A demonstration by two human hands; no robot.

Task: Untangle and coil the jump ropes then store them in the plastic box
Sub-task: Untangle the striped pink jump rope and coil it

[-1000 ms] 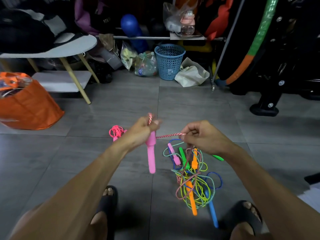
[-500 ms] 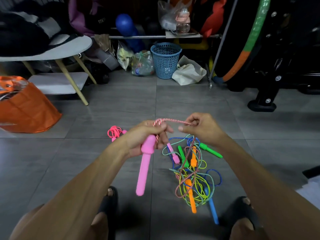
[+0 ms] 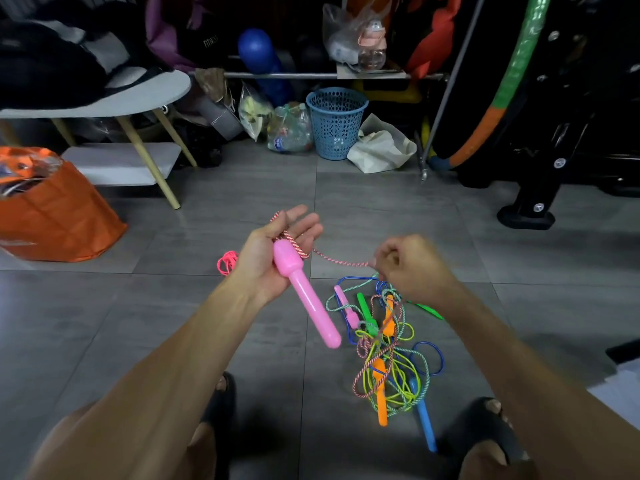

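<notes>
The left hand lay palm-up, fingers straight, cradling the pink handle, whose long axis slanted down-right toward the tangled ropes. The right hand, blurred, seemingly pinched the red-white cord.

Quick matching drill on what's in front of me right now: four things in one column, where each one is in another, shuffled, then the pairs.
Things:
1. big pink handle
2. blue basket
3. orange bag
4. rope tangle

Places:
A. on the floor tiles under the right hand
B. far left, beside the white table's legs
C. lying across the palm of the left hand
D. at the back, next to a white cloth bag

Pairs: 1-C, 2-D, 3-B, 4-A
</notes>
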